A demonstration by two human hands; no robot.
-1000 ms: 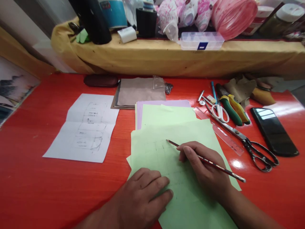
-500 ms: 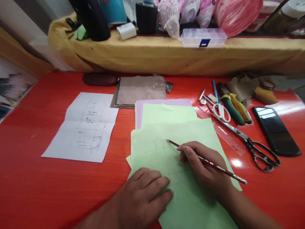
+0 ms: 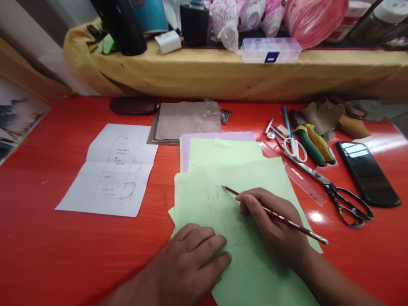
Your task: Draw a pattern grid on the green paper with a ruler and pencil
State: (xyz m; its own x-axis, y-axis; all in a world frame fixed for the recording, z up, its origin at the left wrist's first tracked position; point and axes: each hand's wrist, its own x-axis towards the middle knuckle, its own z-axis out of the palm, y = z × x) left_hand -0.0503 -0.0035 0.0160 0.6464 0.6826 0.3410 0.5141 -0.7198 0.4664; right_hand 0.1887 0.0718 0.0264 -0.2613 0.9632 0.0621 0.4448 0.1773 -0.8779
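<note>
My right hand (image 3: 270,221) pinches a dark pencil (image 3: 295,225), its tip touching or just over faint ruled lines near the upper middle of a light green sheet of paper (image 3: 255,174). Resting on the lower left of that sheet is my left hand (image 3: 197,259), fingers apart and slightly bent, holding nothing. More green and lilac sheets (image 3: 219,136) lie underneath, sticking out at the top. To the left, a creased white paper (image 3: 98,170) carries a hand-drawn pattern with writing.
Right of the sheets lie a clear ruler (image 3: 304,185), large scissors (image 3: 334,191), white-handled scissors (image 3: 295,148), green-and-yellow pliers (image 3: 314,144) and a phone (image 3: 368,174). Behind are brown leather pieces (image 3: 188,121), a dark case (image 3: 133,106) and a cloth-covered ledge (image 3: 191,76) crowded with containers.
The view has shifted very slightly. Both hands and the pencil keep practically the same place on the green sheet.
</note>
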